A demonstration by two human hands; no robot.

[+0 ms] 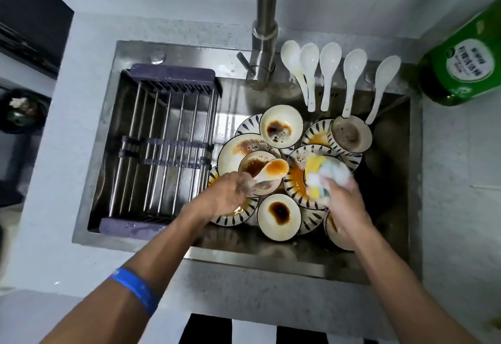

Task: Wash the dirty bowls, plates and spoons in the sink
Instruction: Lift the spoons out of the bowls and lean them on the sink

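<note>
The steel sink (108, 116) is serving as the reference. At its near rim, two bare forearms are crossing into the basin; a blue wristband (135, 288) is circling the left one. The left hand (230, 194) is gripping the handle of a sauce-stained white spoon (272, 171), its bowl pointing toward the far rim, above a small bowl (254, 163) of brown liquid. The right hand (344, 202) is clenching a foamy yellow sponge (322, 175) and pressing it into a blue-patterned plate (296, 178).

Dirty bowls and plates are filling the right half of the basin, overlapping and touching; a cream bowl (279, 216) with a dark stain is sitting nearest the near rim, between the hands. The left half is holding a purple-framed drying rack (162, 143) with bare bars. Between the pile and the right wall, a strip of basin floor is lying open.

On the far rim, five white spoons (329, 72) are lying side by side, handles overhanging the basin, just right of the faucet (264, 45). Beyond the far right corner, a green detergent bottle (461, 64) is standing on the counter.
</note>
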